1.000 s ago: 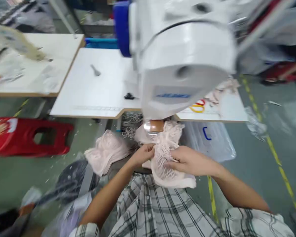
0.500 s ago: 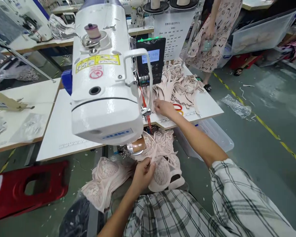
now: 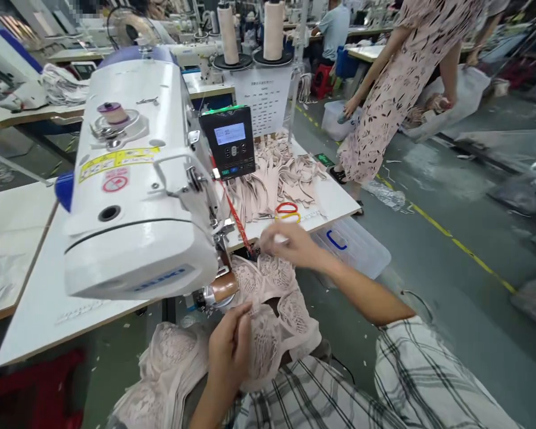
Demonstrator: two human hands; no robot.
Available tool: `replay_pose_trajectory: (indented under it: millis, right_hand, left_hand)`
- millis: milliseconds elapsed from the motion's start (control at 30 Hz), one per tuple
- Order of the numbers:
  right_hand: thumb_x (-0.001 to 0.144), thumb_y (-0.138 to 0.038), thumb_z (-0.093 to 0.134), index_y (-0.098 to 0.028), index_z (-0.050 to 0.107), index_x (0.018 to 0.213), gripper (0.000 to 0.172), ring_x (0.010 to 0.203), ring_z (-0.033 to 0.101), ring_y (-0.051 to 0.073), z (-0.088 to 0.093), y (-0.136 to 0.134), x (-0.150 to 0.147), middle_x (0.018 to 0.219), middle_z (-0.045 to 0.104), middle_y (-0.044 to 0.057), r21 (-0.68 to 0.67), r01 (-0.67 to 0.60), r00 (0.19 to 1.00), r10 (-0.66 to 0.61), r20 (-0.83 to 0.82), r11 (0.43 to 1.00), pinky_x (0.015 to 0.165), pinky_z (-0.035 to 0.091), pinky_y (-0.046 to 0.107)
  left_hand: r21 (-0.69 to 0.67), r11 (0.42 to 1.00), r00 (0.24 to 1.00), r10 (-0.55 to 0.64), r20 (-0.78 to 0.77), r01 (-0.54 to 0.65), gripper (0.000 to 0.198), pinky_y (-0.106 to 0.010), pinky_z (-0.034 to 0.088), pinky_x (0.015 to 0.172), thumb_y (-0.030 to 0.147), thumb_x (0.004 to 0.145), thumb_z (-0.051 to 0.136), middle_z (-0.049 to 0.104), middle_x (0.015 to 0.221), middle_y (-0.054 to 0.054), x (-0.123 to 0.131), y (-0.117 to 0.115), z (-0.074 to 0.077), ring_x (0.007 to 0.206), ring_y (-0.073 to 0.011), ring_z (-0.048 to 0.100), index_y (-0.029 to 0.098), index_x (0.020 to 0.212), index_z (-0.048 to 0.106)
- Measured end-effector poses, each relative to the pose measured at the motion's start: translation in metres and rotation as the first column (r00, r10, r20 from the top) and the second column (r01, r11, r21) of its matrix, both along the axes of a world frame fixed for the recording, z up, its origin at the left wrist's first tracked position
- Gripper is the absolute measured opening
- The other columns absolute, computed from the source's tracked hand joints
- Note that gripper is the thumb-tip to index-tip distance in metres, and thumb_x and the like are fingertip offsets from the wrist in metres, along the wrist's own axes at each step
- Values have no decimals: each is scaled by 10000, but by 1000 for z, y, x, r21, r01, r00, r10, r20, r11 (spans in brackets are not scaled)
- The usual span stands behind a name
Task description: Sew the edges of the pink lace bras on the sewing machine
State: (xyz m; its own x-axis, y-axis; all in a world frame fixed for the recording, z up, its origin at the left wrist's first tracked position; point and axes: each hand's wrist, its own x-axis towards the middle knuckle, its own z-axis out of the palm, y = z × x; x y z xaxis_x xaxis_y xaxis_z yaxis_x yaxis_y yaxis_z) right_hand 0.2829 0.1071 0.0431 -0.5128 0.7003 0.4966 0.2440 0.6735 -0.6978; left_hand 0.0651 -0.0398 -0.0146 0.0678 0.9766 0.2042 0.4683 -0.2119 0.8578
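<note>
A pale pink lace bra (image 3: 268, 325) lies over my lap and reaches up to the sewing machine's narrow arm. My left hand (image 3: 230, 351) is closed on its left side, thumb against fingers. Just above the bra's far end, my right hand (image 3: 295, 241) hovers with curled fingers; motion smears them, and whether they hold anything cannot be made out. The white sewing machine (image 3: 134, 238) stands to the left, its needle area partly hidden. A red tape (image 3: 236, 214) runs down beside it. Scissors with red and yellow handles (image 3: 288, 208) lie beyond my right hand.
Pale pink fabric strips (image 3: 281, 176) are heaped on the white table (image 3: 335, 193). More bras (image 3: 170, 357) are stacked at my left. A clear plastic bin (image 3: 357, 244) stands below the table's right edge. A person in a patterned dress (image 3: 388, 95) stands beyond.
My right hand has come back from the fabric strips toward me, over the bra's far end. The view has shifted, so the machine appears farther left. My left hand stays at the bra.
</note>
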Motion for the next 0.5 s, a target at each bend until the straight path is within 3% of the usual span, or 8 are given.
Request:
replay_pose_trajectory:
  millis: [67, 167, 267, 367, 433, 500]
  right_hand:
    - [987, -313, 494, -216, 676, 960, 208, 743, 641, 115, 7, -31, -2, 854, 721, -4, -111, -262, 924, 282, 258, 959, 684, 453, 236]
    - [973, -289, 506, -236, 693, 970, 195, 692, 622, 109, 6, -56, -5, 829, 728, -30, -233, -378, 774, 444, 451, 896, 597, 386, 244]
    - [949, -320, 556, -215, 677, 1019, 175, 739, 627, 140, -7, -65, -4, 880, 728, 6, -236, -292, 817, 370, 443, 927, 638, 417, 256]
    - [934, -474, 571, -179, 667, 983, 314, 896, 626, 204, -29, -72, -2, 996, 703, 95, -160, 41, 968, 0, 252, 986, 780, 467, 318]
    - [956, -607, 461, -180, 662, 878, 478, 889, 614, 214, -44, -78, -3, 924, 681, 100, -320, 138, 988, -107, 111, 937, 812, 472, 347]
    - [938, -722, 357, -185, 658, 825, 626, 815, 604, 201, -57, -83, -8, 826, 655, 76, -575, -7, 1000, 12, 4, 818, 775, 483, 345]
  left_hand:
    - [-27, 998, 998, -56, 29, 56, 403, -316, 571, 755, 489, 948, 480, 752, 1037, -109, -2, 0, 8, 924, -253, 720, 176, 1089, 691]
    - [-108, 974, 975, -208, -76, 199, 405, -262, 518, 607, 531, 922, 503, 723, 764, -54, 0, 4, 20, 690, -204, 683, 183, 835, 689]
    - [-204, 945, 942, -291, -165, 256, 468, -221, 395, 469, 444, 956, 454, 550, 490, 8, 5, 9, 29, 455, -132, 525, 187, 579, 558]
    - [-261, 931, 965, -263, 2, 255, 441, -229, 485, 580, 393, 988, 396, 677, 637, -24, 6, 14, 34, 606, -156, 639, 169, 732, 678]
    - [-250, 944, 975, -194, 110, 216, 410, -252, 535, 688, 371, 995, 405, 755, 805, -56, 5, 17, 36, 761, -180, 701, 164, 859, 732]
    - [-220, 949, 967, -190, 172, 226, 379, -260, 548, 732, 345, 995, 427, 773, 882, -67, 6, 18, 37, 820, -186, 715, 166, 896, 747]
